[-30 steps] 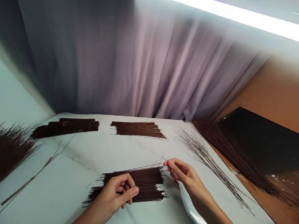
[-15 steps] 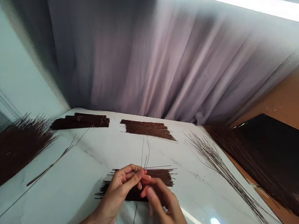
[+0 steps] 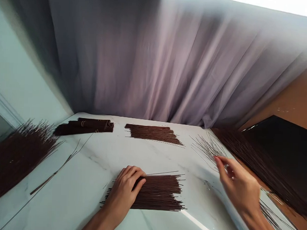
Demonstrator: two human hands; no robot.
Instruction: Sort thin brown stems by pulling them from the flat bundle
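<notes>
My left hand (image 3: 127, 185) lies over a flat row of thin brown sticks (image 3: 162, 193) laid side by side on the white table. Its fingers are curled at the row's far edge with the thumb bent across the top, and part of the row is hidden under the palm. At the right, my right hand (image 3: 239, 183) is over a loose, fanned-out bunch of similar sticks (image 3: 205, 147). Its thumb and forefinger pinch at the upper part of the bunch; how many sticks are between them is hard to see.
A second stick row (image 3: 152, 133) lies farther back. Tied dark rolls (image 3: 89, 126) are at the back left. A large stick heap (image 3: 16, 163) lies at the left, near a few crossed sticks (image 3: 55, 173). More sticks (image 3: 263, 170) line the right edge. A grey curtain (image 3: 145, 60) hangs behind.
Both hands were together above the near row, fingering thin strands. My right hand has moved right to the loose bunch; my left hand has come down onto the row.
</notes>
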